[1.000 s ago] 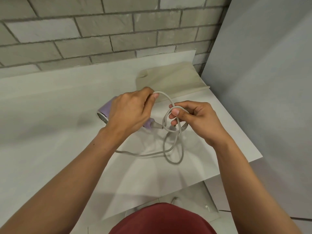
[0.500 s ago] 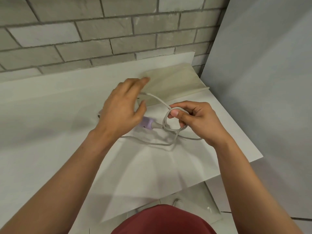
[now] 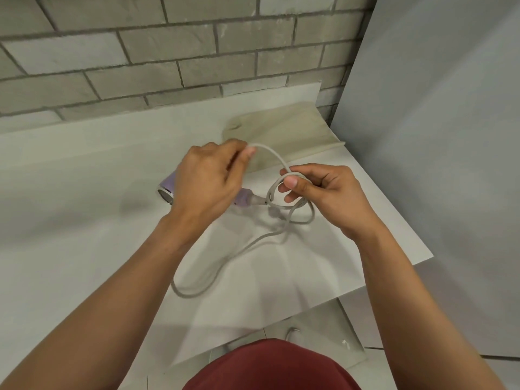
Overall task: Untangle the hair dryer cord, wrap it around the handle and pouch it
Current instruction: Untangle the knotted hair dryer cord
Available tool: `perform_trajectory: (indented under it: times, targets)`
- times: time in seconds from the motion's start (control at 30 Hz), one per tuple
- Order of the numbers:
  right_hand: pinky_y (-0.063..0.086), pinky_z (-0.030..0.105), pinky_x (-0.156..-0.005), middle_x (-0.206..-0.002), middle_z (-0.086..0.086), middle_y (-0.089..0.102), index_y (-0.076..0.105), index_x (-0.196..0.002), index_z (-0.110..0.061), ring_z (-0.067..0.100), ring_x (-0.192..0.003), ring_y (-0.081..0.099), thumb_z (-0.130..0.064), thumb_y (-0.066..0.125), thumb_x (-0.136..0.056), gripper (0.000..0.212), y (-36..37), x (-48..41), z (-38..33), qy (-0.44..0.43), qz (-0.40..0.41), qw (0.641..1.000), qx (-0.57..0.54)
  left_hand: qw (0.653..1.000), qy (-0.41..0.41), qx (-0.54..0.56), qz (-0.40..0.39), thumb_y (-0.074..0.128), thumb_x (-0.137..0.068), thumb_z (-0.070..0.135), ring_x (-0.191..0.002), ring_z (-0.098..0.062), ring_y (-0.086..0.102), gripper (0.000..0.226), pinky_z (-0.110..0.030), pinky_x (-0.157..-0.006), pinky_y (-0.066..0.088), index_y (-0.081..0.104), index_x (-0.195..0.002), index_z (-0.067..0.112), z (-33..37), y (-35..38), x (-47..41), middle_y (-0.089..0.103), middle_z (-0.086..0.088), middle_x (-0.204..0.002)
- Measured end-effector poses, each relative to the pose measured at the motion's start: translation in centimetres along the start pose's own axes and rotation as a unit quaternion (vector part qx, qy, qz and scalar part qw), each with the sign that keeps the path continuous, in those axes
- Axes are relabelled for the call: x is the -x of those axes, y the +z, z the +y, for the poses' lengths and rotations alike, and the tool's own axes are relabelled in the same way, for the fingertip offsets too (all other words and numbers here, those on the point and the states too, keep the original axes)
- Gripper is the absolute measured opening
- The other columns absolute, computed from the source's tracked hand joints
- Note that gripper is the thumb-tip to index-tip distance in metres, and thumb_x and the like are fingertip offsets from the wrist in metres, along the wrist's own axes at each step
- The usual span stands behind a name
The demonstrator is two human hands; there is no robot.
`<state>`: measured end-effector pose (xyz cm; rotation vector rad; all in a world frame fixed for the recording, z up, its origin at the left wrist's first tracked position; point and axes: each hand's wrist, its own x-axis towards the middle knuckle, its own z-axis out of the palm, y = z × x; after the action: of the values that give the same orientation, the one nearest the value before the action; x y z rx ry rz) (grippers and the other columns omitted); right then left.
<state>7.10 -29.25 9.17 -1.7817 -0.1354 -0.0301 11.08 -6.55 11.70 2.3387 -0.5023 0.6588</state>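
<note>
now cord (image 3: 277, 159) pinched by both hands.

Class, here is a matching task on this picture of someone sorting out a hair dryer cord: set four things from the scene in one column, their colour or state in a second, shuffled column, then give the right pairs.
Things:
1. hair dryer
2. cord
3. pouch
4. right hand

Descriptions:
A. beige, lying flat at the back of the table near the brick wall
B. lilac, lying on the table, partly hidden by the left hand
C. pinching a small coil of loops
D. pale grey, trailing in a loose loop over the table

Pairs: 1-B, 2-D, 3-A, 4-C
</note>
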Motion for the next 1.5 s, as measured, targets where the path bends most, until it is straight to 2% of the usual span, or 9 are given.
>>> perform_trajectory:
  times: [0.23,0.43,0.57,0.7,0.83,1.07,1.27,1.37,1.5]
  targets:
    - [0.056,0.023,-0.066,-0.09,-0.002,0.079,0.082,-0.103,-0.035,0.015,-0.061,0.066,-0.035,0.074,-0.097,0.01,0.0,-0.3,0.4,-0.01,0.003,1.0,0.017,0.989,-0.129,0.039,-0.062,0.053,-0.104,0.043,-0.078,-0.02,0.066,0.026,-0.041,-0.072,0.054,0.069,-0.098,0.024,-2.1,-1.6,-0.4,0.07,0.002,-0.076]
    - [0.056,0.028,-0.065,-0.09,-0.002,0.079,0.082,-0.105,-0.036,0.015,-0.058,0.058,-0.039,0.074,-0.094,0.014,0.3,-0.6,0.3,-0.009,-0.032,0.999,0.013,0.984,0.078,-0.062,-0.145,0.067,-0.097,0.033,-0.125,-0.03,0.054,0.058,-0.042,-0.106,0.041,0.049,-0.151,0.019,-2.1,-1.2,-0.5,0.058,-0.006,-0.139]
    - [0.057,0.03,-0.065,-0.09,-0.002,0.079,0.082,-0.105,-0.036,0.015,-0.058,0.059,-0.04,0.075,-0.093,0.014,0.4,-1.0,-0.2,-0.012,-0.036,0.999,0.02,0.953,0.184,-0.102,-0.217,0.055,-0.104,0.039,-0.113,-0.029,0.062,0.036,-0.04,-0.103,0.041,0.066,-0.133,0.019,-0.4,-0.1,-1.1,0.07,-0.001,-0.119]
    - [0.057,0.025,-0.07,-0.096,-0.001,0.081,0.082,-0.105,-0.032,0.018,-0.067,0.073,-0.039,0.074,-0.096,0.014,0.0,-1.1,-0.4,-0.01,-0.018,1.0,0.018,0.97,0.178,-0.102,-0.129,0.046,-0.108,0.039,-0.083,-0.032,0.066,0.037,-0.042,-0.087,0.046,0.074,-0.104,0.015,0.3,0.3,-0.9,0.073,-0.002,-0.085]
    - [0.06,0.036,-0.081,-0.099,-0.002,0.081,0.082,-0.102,-0.031,0.022,-0.082,0.08,-0.037,0.073,-0.097,0.012,-0.5,-1.3,-0.1,0.004,0.013,1.0,0.014,0.997,0.062,-0.033,-0.025,0.057,-0.105,0.034,-0.073,-0.03,0.066,0.027,-0.038,-0.075,0.05,0.073,-0.098,0.014,0.0,0.0,-1.0,0.072,-0.001,-0.073]
    - [0.059,0.047,-0.078,-0.096,-0.003,0.081,0.081,-0.102,-0.033,0.018,-0.075,0.076,-0.043,0.072,-0.096,0.015,-0.1,-1.8,0.1,0.001,0.027,0.999,0.019,0.988,-0.12,0.09,-0.044,0.054,-0.105,0.042,-0.08,-0.008,0.067,0.023,-0.028,-0.07,0.052,0.071,-0.099,0.027,-1.1,-1.2,-1.3,0.072,0.013,-0.078]
    - [0.055,0.028,-0.069,-0.093,-0.002,0.08,0.081,-0.102,-0.031,0.015,-0.068,0.071,-0.041,0.073,-0.096,0.014,0.0,-1.7,0.2,0.0,-0.008,1.0,0.017,0.99,0.076,-0.049,-0.107,0.064,-0.099,0.03,-0.112,-0.028,0.059,0.053,-0.042,-0.098,0.045,0.05,-0.149,0.019,-1.9,-1.2,-1.4,0.06,-0.005,-0.132]
    - [0.054,0.021,-0.068,-0.09,-0.001,0.08,0.082,-0.102,-0.029,0.016,-0.066,0.07,-0.035,0.074,-0.097,0.011,0.3,-1.8,-0.2,-0.011,-0.024,1.0,0.003,0.964,0.178,-0.102,-0.169,0.06,-0.102,0.036,-0.112,-0.03,0.06,0.045,-0.042,-0.095,0.043,0.058,-0.143,0.019,-0.8,-0.5,-1.5,0.064,-0.006,-0.125]
    - [0.06,0.026,-0.078,-0.095,0.0,0.081,0.082,-0.102,-0.027,0.019,-0.079,0.078,-0.034,0.073,-0.098,0.012,0.3,-1.7,-0.3,-0.004,-0.024,1.0,-0.006,0.976,0.156,-0.078,-0.127,0.054,-0.105,0.039,-0.092,-0.026,0.065,0.028,-0.034,-0.077,0.044,0.072,-0.116,0.02,0.1,0.4,-1.5,0.067,0.0,-0.097]
